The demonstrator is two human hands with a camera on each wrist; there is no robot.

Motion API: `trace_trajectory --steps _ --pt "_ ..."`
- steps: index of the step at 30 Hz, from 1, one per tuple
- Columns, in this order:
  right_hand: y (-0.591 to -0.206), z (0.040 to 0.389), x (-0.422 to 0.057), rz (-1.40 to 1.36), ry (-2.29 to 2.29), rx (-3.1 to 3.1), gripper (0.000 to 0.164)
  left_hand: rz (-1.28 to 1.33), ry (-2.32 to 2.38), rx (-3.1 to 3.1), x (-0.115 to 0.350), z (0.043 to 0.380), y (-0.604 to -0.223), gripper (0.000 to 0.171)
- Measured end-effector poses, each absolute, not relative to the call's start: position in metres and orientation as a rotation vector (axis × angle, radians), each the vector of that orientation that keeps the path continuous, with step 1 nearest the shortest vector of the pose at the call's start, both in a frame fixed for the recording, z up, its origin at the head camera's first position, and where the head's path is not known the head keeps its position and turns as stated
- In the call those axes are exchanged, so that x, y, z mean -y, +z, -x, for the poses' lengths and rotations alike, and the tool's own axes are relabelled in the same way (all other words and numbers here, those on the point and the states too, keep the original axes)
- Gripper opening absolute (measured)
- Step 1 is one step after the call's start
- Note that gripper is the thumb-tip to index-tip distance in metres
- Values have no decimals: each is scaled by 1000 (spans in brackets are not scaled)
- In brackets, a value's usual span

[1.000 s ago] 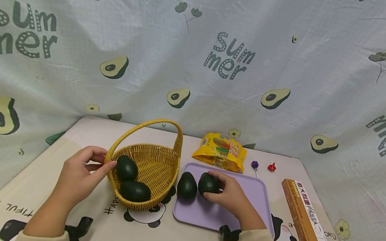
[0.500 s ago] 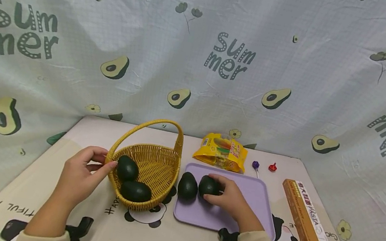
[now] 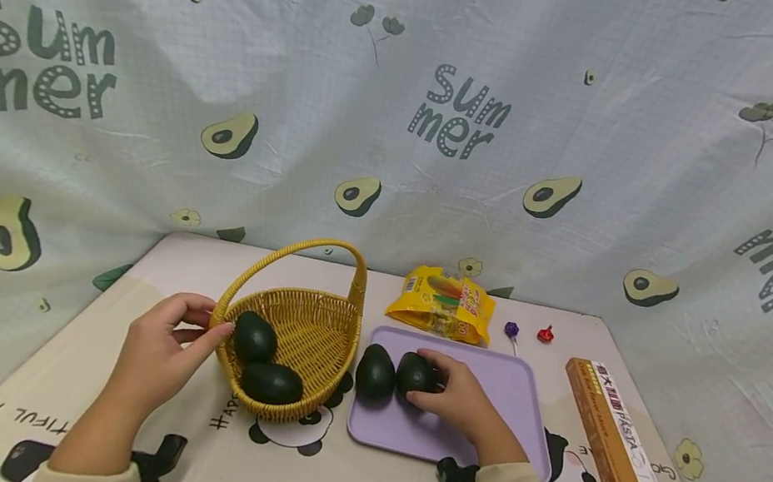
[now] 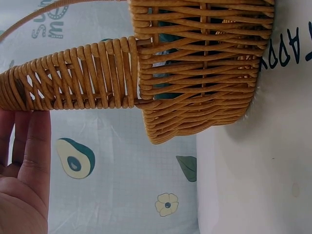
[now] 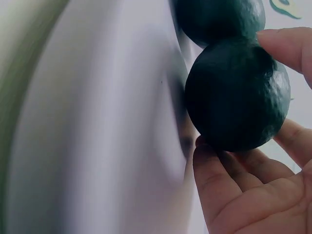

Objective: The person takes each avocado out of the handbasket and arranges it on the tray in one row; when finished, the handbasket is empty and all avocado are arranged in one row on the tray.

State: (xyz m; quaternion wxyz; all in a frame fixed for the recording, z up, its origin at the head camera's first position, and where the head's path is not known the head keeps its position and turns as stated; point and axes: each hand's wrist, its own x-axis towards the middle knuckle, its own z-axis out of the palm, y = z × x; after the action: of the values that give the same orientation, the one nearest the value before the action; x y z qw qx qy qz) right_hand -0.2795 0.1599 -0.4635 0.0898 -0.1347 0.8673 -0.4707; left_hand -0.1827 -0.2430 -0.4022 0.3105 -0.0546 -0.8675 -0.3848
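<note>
My left hand (image 3: 160,348) holds the yellow wicker basket (image 3: 318,340) at the left foot of its arched handle; in the left wrist view its fingers (image 4: 36,146) lie against the woven handle. Two dark green avocados lie in the basket, one (image 3: 255,337) against the left wall and another (image 3: 272,383) toward the front. My right hand (image 3: 456,395) grips an avocado (image 3: 415,373) over the left half of the lilac tray (image 3: 509,378), thumb on one side and fingers on the other. Right beside it on the tray sits another avocado (image 3: 376,373); the two overlap in the right wrist view.
Behind the tray lies a yellow snack bag (image 3: 443,304). A purple lollipop (image 3: 511,330) and a red-wrapped candy (image 3: 545,334) are at the back right. A long pasta box (image 3: 625,460) lies along the right side. A printed curtain (image 3: 407,109) hangs behind the table.
The right hand and its avocado have come down very slightly toward the tray. The left hand and the basket have stayed in place.
</note>
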Motion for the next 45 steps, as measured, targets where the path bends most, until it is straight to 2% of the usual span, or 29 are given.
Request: trace_trajectory --steps 9,24,34,45 --pt "-461 279 -161 409 -1443 -2554 74 146 -1009 2291 243 182 -401 29" --pt "-444 273 -157 421 -1470 -2587 66 162 -1008 2286 242 180 -400 28" --pt "-417 277 -147 611 -1513 -2546 68 160 -992 2298 243 180 -400 28" --pt "-386 282 -111 836 -1474 -2448 70 178 -1018 2287 241 179 -401 26"
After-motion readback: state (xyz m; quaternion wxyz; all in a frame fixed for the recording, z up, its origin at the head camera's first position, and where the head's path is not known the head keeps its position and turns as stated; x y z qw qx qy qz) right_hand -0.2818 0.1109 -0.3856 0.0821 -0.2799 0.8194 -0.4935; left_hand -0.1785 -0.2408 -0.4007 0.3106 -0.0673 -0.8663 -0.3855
